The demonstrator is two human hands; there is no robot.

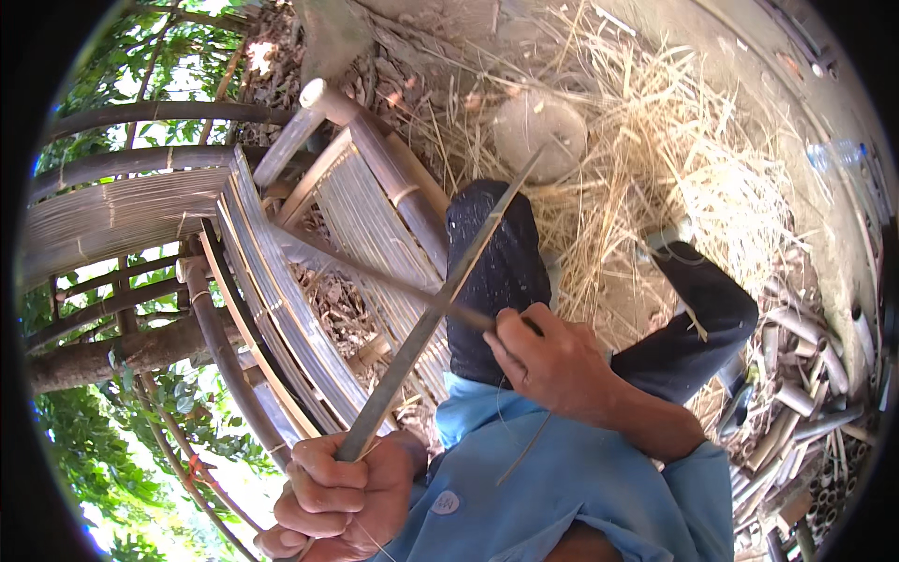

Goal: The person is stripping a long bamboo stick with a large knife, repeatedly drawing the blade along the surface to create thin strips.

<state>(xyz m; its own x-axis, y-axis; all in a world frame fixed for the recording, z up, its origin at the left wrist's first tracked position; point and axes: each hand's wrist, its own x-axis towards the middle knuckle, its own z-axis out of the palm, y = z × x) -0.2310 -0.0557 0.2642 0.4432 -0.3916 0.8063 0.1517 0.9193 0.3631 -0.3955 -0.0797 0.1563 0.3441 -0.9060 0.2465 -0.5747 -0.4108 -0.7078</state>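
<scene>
My left hand (342, 496), at the lower left, is closed around one end of a long, flat bamboo strip (405, 361). The strip slants up and away to the right, passing over my knee. In my right hand (557, 365) I grip the handle end of a long-bladed knife (370, 272), whose blade points to the upper left. Blade and strip cross near the middle of the view; whether the edge bites into the strip, I cannot tell. Thin fibres hang by both hands.
A bamboo bench (375, 225) with a slatted seat stands at my left, close to the blade. Straw-like shavings (646, 159) cover the ground ahead around a round stone-like block (524, 126). Cut bamboo pieces (796, 398) lie at the right, and a plastic bottle (836, 155) lies by the wall.
</scene>
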